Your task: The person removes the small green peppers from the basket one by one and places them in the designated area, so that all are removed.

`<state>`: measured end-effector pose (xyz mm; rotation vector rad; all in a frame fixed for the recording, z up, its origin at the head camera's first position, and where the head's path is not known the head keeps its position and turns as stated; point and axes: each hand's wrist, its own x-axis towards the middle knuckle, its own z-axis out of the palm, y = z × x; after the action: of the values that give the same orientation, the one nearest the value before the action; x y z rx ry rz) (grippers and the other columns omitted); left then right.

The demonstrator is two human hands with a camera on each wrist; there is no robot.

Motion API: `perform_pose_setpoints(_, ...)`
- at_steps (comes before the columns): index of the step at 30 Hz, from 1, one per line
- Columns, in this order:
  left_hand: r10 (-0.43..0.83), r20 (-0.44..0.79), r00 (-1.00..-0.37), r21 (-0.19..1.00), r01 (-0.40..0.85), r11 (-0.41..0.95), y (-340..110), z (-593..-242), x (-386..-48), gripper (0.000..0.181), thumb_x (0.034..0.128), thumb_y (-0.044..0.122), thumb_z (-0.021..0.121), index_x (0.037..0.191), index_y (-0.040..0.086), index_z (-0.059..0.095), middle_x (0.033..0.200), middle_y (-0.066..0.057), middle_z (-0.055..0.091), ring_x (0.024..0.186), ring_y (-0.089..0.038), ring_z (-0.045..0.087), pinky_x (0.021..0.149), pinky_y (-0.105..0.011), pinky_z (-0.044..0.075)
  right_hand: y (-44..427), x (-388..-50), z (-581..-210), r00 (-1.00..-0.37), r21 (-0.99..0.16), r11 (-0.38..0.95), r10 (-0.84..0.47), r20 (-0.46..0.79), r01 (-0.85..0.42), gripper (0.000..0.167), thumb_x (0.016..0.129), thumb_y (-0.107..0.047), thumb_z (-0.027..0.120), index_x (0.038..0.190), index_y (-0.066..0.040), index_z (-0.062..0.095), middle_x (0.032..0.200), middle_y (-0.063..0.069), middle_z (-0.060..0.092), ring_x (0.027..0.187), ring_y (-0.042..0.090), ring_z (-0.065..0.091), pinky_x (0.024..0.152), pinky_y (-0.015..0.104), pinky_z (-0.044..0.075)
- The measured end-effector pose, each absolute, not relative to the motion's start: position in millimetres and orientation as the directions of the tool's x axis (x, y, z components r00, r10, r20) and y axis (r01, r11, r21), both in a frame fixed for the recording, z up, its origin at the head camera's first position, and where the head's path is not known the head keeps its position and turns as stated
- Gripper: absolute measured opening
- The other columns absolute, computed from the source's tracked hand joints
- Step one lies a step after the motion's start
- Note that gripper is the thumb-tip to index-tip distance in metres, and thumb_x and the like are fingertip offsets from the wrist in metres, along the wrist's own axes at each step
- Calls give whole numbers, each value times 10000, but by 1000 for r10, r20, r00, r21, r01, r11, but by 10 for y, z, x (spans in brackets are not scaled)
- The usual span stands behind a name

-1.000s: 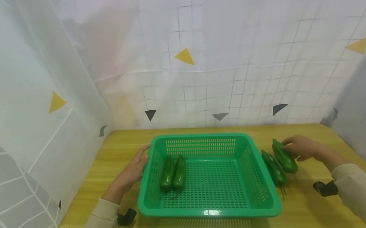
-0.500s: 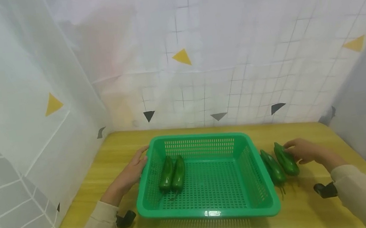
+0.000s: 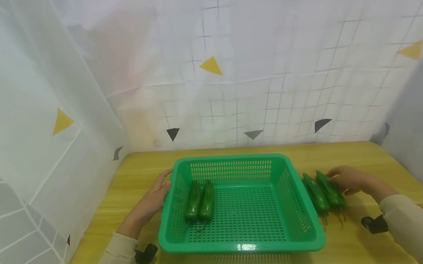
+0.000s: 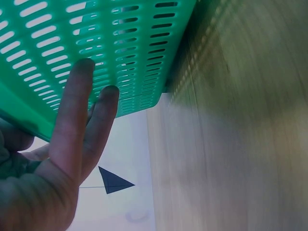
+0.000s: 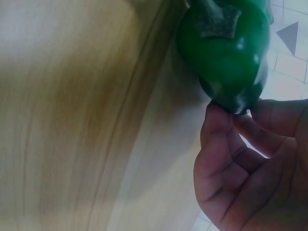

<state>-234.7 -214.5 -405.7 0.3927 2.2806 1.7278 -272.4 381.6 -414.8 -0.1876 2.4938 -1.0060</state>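
Observation:
My left hand [image 3: 151,203] is at the left side of the green basket [image 3: 243,252], its nearly straight fingers resting against the slotted outer wall in the left wrist view. Inside the basket, at its left, lie two green peppers [image 3: 193,203] [image 3: 207,203] side by side. Beyond the basket's right side, my right hand [image 3: 352,180] pinches the outer green pepper [image 3: 332,192]. That pepper lies alongside another green pepper [image 3: 317,196] next to the basket. The right wrist view has my curled fingers and thumb [image 5: 250,159] at the underside of a glossy pepper [image 5: 226,53].
Wood-grain table [image 3: 359,152] lies under everything. White patterned sheeting [image 3: 265,56] rises behind the table and at both sides. A black object [image 3: 146,254] is at the left wrist, and another [image 3: 375,224] at the right wrist.
The outer pepper has moved slightly toward the viewer and now lies closer against its neighbour, my right hand moving down with it. My left hand and the basket have barely moved.

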Motion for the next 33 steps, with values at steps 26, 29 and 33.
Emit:
perform_pose_setpoints(26, 354, -26, -935, 955, 81, 285, -2145, -4047, -2360, 481, 1142, 271, 258, 1607, 179, 173, 1110, -211, 572, 910, -275, 635, 804, -415, 552, 3860, -2699, -4124, -929, -657, 753, -256, -268, -18, 481, 1104, -203, 397, 1284, 234, 486, 1143, 349, 605, 1057, 477, 618, 838, 561, 561)
perform_pose_setpoints(29, 352, -23, -936, 955, 83, 283, -2148, -4054, -2362, 480, 1143, 273, 258, 1606, 180, 177, 1119, -210, 566, 917, -275, 630, 809, -413, 549, 3811, -2694, -4083, -946, -610, 787, -261, -191, -94, 508, 1107, -213, 409, 1312, 249, 456, 1244, 426, 535, 1094, 538, 581, 851, 577, 544)
perform_pose_setpoints(33, 348, -32, -937, 957, 72, 281, -2147, -4056, -2358, 482, 1142, 270, 261, 1606, 172, 175, 1097, -210, 578, 901, -273, 638, 795, -416, 556, 3743, -2685, -4038, -964, -565, 811, -247, -100, -149, 526, 1107, -242, 428, 1340, 228, 462, 1297, 424, 514, 1109, 535, 576, 855, 577, 531)
